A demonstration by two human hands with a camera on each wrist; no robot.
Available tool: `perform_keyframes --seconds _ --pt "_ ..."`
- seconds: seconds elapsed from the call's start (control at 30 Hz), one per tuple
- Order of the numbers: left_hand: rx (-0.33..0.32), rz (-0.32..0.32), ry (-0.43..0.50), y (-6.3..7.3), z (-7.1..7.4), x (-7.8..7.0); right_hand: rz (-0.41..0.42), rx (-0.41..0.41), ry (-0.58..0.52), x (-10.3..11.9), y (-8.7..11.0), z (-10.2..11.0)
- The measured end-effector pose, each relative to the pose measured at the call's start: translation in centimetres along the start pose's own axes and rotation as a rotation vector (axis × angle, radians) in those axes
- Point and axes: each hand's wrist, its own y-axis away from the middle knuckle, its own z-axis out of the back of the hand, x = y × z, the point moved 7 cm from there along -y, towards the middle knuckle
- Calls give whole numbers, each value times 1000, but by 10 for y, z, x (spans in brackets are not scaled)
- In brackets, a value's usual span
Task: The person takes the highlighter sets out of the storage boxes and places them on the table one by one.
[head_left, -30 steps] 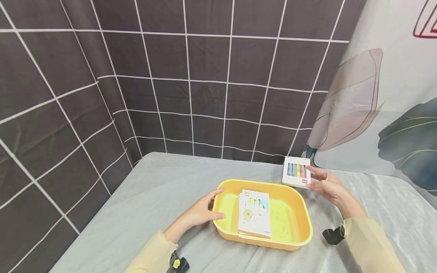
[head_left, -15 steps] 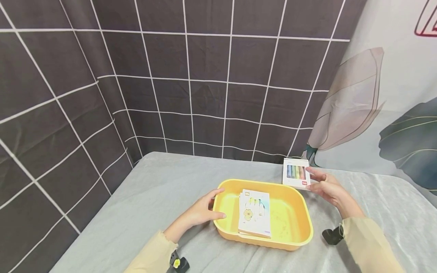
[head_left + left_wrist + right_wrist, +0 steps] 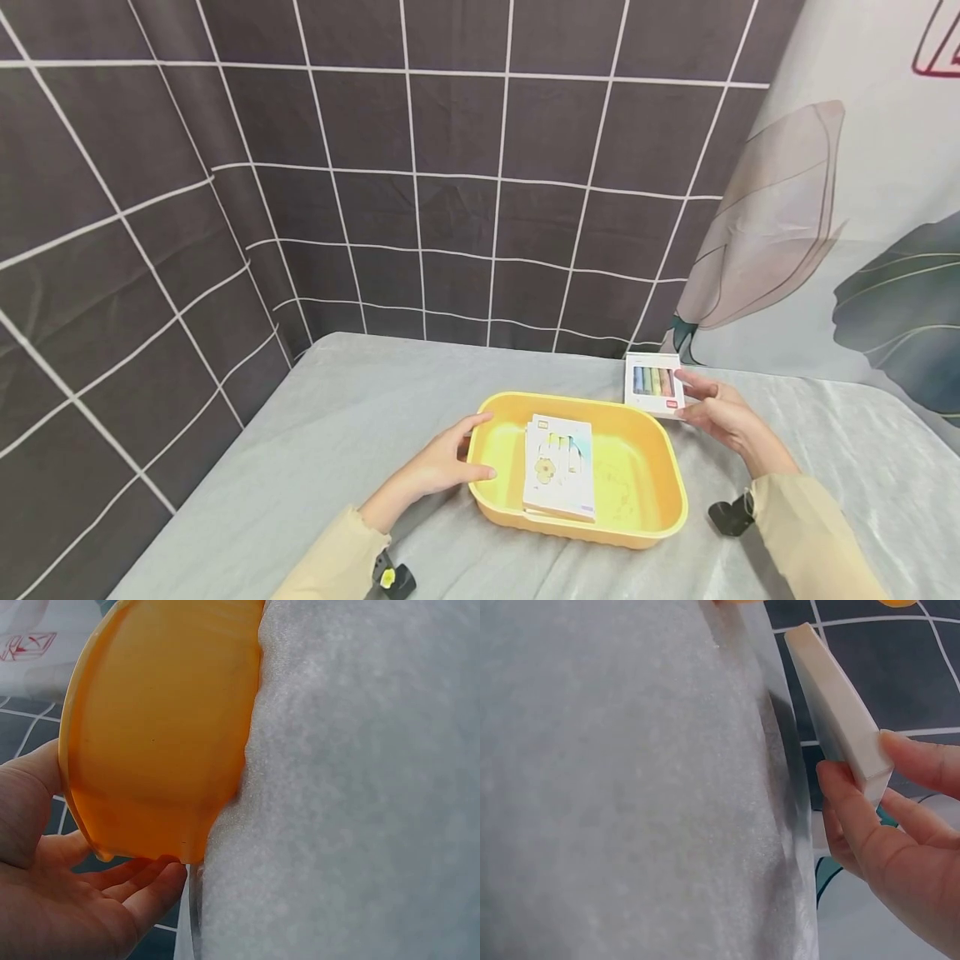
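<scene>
A yellow tray [image 3: 658,462] sits on the grey cloth, seen close up as an orange wall [image 3: 157,727] in the left wrist view. A stack of white packs [image 3: 558,467] lies flat inside it. My left hand [image 3: 442,462] grips the tray's left rim, thumb over the edge, fingers [image 3: 142,889] under the rim. My right hand [image 3: 716,408] pinches a small white box of coloured sticks [image 3: 653,383] by its right edge, holding it tilted just above the cloth beyond the tray's far right corner. The right wrist view shows the box edge-on [image 3: 836,724] between thumb and fingers.
The grey cloth-covered table [image 3: 360,417] ends at a dark grid-patterned curtain [image 3: 375,208] behind and to the left. A leaf-printed curtain [image 3: 840,233] hangs at the right. Black wrist mounts [image 3: 727,515] sit by both sleeves.
My right hand has lowered the white box a little toward the cloth. The left hand and the tray have stayed put.
</scene>
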Motion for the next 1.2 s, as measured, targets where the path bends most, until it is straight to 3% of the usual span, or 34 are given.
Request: perform_keyframes --seconds 0.67,1.03,1.2 --pt "5 2 4 0 -2 -1 -53 2 173 -7 -4 2" --pt "2 6 -6 0 -1 1 -28 -57 427 -3 -5 0" --pt "1 9 -3 0 -1 1 -37 -85 462 -2 -6 1"
